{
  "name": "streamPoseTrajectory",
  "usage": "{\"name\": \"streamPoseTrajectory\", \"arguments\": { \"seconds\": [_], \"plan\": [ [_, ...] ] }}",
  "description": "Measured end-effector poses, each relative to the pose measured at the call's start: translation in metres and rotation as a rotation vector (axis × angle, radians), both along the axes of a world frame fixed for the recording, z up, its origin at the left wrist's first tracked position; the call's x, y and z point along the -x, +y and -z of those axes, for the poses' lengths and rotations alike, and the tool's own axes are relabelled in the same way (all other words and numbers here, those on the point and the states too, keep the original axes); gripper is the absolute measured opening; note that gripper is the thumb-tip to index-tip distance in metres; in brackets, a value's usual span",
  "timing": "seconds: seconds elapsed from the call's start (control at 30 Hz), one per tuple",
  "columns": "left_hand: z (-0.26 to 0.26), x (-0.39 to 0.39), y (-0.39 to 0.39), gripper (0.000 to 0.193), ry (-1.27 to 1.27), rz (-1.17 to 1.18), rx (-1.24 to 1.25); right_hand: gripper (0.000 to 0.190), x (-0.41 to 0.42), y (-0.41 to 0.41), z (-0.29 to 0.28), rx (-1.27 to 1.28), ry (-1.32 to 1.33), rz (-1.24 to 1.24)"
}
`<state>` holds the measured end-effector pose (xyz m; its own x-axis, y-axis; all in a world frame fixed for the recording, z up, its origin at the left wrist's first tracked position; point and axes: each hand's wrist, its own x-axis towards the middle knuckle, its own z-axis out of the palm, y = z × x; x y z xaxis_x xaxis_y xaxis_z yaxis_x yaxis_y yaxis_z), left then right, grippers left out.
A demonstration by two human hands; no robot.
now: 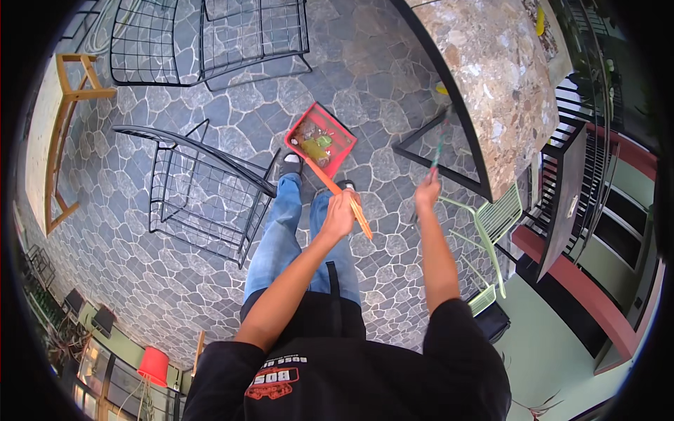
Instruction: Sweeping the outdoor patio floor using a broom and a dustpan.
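Observation:
My left hand grips the orange handle of a red dustpan, which rests on the stone-patterned floor just ahead of my shoes. Inside the pan lie green and yellowish leaves with brown debris and small pale bits. Out to the right, my right hand is closed around a thin green and red stick handle. The stick's far end runs under the stone-topped table, where it is blurred and partly hidden, so its head cannot be made out.
Black wire chairs stand to the left and at the far left. A wooden bench is beyond them. The table's black metal leg reaches the floor at right, near a light green metal chair. A yellow leaf lies by the table's edge.

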<state>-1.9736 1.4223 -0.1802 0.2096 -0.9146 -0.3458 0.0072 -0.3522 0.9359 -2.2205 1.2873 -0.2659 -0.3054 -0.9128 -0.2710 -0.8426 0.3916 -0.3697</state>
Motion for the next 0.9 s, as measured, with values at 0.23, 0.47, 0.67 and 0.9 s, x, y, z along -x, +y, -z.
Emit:
{"name": "streamPoseTrajectory", "arguments": {
  "seconds": [0.23, 0.47, 0.67, 0.9],
  "plan": [
    [-0.009, 0.042, -0.022, 0.005, -0.142, -0.110, 0.332, 0.017, 0.120, -0.167, 0.110, 0.118, 0.048, 0.218],
    [0.009, 0.028, -0.012, 0.006, -0.165, -0.099, 0.264, 0.036, 0.069, 0.021, 0.056, -0.038, -0.244, 0.149],
    [0.016, 0.024, -0.010, 0.008, -0.141, -0.053, 0.163, 0.036, 0.083, 0.098, -0.015, 0.058, -0.123, -0.010],
    [-0.018, 0.021, -0.024, 0.013, -0.269, -0.126, 0.306, 0.036, 0.084, -0.112, 0.068, 0.042, 0.131, 0.176]
  ]
}}
